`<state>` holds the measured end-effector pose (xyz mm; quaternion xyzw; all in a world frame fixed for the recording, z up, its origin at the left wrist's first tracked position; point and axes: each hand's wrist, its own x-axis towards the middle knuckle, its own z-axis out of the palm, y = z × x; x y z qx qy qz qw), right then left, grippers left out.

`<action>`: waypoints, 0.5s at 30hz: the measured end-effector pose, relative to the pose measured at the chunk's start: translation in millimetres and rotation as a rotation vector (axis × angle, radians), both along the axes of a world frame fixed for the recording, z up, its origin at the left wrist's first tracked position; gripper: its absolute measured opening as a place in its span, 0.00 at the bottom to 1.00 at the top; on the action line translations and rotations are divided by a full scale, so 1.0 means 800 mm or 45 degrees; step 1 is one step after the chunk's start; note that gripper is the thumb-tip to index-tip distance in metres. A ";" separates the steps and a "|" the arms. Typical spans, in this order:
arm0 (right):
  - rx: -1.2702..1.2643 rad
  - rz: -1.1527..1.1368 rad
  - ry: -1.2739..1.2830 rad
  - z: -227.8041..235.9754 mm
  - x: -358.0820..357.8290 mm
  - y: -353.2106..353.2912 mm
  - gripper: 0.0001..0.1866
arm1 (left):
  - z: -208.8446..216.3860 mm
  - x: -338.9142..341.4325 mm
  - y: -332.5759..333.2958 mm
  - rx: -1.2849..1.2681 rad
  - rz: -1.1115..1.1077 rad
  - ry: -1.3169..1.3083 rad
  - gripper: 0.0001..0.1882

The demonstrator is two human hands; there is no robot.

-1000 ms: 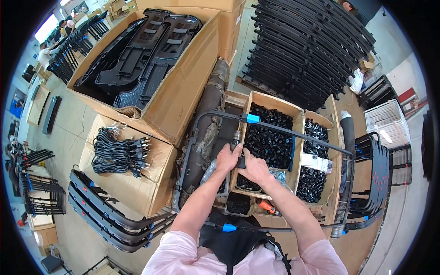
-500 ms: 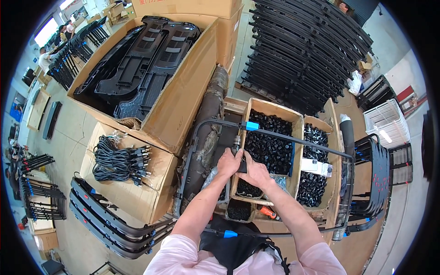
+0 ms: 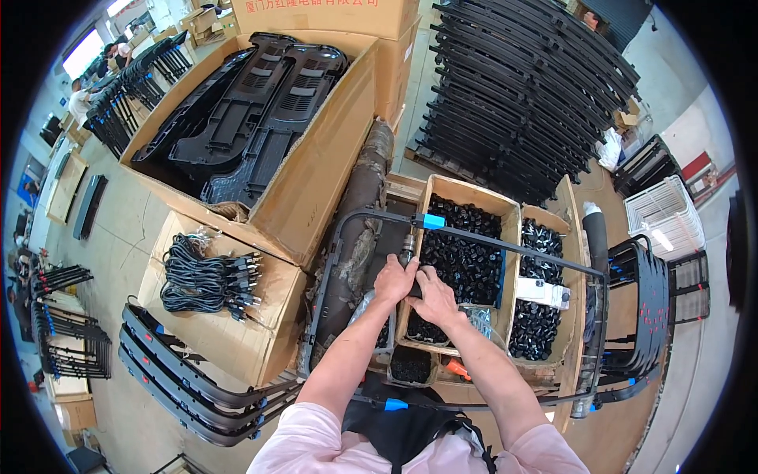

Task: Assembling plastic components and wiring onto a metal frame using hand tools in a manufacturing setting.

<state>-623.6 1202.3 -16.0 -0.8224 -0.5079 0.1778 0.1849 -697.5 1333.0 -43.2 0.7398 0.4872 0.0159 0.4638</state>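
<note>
**A Firm, Two-Handed Hold**

The left hand (image 3: pixel 392 280) and right hand (image 3: pixel 436 294) meet around a black-bodied tool with a cylindrical metal nose (image 3: pixel 408 246), fingers curled in; much of its body is hidden. It should handle as dense, rigid and nose-heavy, so the dark body is the place to grip; the bare metal is probably slicker.

The tool sits left of centre over the wood-edged table (image 3: pixel 405 189), nose toward the far edge, close to the upper rail of a slim black rounded-rectangle frame (image 3: pixel 521 250); I cannot tell whether they touch. The frame spans from the worn brown padded roll (image 3: pixel 369 174) at the table's left edge to the dark roll (image 3: pixel 598 237) at its right edge. It looks stiff, smooth and light for its span, easily scuffed, best taken by both side rails. Bright blue wraps (image 3: pixel 433 222) mark it.

Beneath lies a pale wooden bin (image 3: pixel 474 191) of small glossy black parts (image 3: pixel 466 265).
</note>
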 end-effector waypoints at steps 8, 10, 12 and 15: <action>-0.045 -0.002 0.018 0.001 -0.009 -0.008 0.34 | -0.003 -0.010 -0.006 0.026 -0.007 0.014 0.40; -0.063 -0.002 0.017 -0.001 -0.012 -0.010 0.34 | -0.003 -0.013 -0.007 0.022 -0.038 0.037 0.39; -0.031 0.000 0.004 -0.001 -0.015 -0.011 0.35 | -0.003 -0.015 -0.008 0.035 -0.045 0.039 0.39; -0.064 -0.018 0.018 0.000 -0.015 -0.013 0.35 | -0.001 -0.014 -0.011 0.061 -0.053 0.053 0.39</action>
